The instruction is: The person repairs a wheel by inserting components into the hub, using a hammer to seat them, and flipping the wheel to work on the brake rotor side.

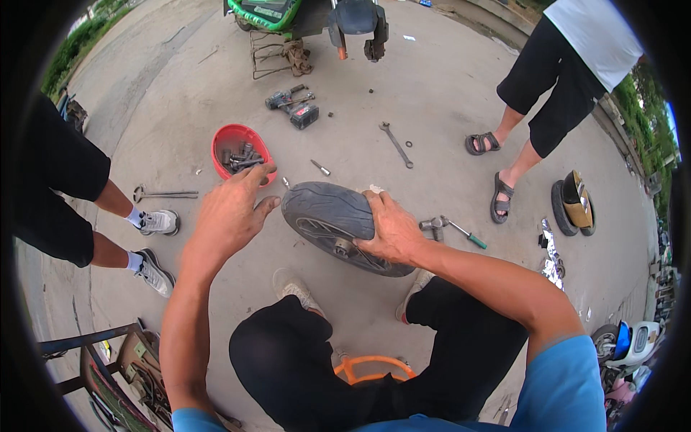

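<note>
A black scooter wheel (324, 209) with a dark spoked rim and a metal hub is tilted between my legs. My right hand (389, 230) grips the tyre's right side. My left hand (241, 209) is raised left of the wheel, fingers apart and holding nothing, in front of a red bowl (227, 131) of sockets and metal parts. A small socket bit (322, 168) lies beyond the wheel. Another metal tool (434, 227) and a green-handled ratchet (468, 234) lie to its right.
An impact wrench (291, 108), a spanner (396, 144) and a long tool (165, 194) lie around. Two people's legs (547, 115) (93, 230) flank me. A green vehicle (266, 14), stacked tyres (565, 209), a rusty metal frame (108, 338) and parked scooters (633, 345) surround the spot.
</note>
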Tool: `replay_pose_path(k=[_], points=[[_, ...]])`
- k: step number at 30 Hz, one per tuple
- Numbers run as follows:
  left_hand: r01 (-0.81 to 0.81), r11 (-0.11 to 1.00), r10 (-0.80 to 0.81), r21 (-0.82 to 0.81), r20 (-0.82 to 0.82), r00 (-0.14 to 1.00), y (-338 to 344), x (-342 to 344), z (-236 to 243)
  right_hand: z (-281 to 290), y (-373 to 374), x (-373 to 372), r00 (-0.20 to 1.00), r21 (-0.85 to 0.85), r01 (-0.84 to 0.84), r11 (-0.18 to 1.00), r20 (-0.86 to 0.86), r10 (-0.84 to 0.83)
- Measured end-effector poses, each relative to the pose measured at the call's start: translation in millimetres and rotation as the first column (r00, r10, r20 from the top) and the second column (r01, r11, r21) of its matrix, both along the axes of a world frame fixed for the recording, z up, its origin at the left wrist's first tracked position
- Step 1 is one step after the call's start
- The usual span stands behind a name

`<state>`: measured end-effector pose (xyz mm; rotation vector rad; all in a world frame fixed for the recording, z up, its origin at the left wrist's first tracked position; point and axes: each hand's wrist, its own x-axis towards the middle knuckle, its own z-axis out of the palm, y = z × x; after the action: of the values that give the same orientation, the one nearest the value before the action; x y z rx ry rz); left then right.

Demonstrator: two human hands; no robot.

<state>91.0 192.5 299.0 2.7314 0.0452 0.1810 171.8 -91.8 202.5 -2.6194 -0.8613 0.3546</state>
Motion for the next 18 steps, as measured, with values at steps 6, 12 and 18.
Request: replay_pose_path(k=[6, 12, 18], points=[[-0.017, 0.995, -0.013, -0.096, -0.300, 0.954, -22.1, 22.6, -150.5, -34.9, -27.9, 63.1, 0.976, 0.090, 0.216, 0.972, -0.059, -0.211], [-0.098, 0.963, -0.074, -0.250, -0.597, 0.799, -80.8, 19.2, -267.7, -60.9, -76.3, 135.2, 0.840, 0.404, 0.512, 0.758, -0.419, -0.345], [-0.393, 0.735, -0.198, -0.552, -0.730, 0.654, -109.5, -7.6, -340.8, -128.4, -123.8, 155.5, 0.662, 0.303, 0.720, 0.624, -0.571, -0.486]])
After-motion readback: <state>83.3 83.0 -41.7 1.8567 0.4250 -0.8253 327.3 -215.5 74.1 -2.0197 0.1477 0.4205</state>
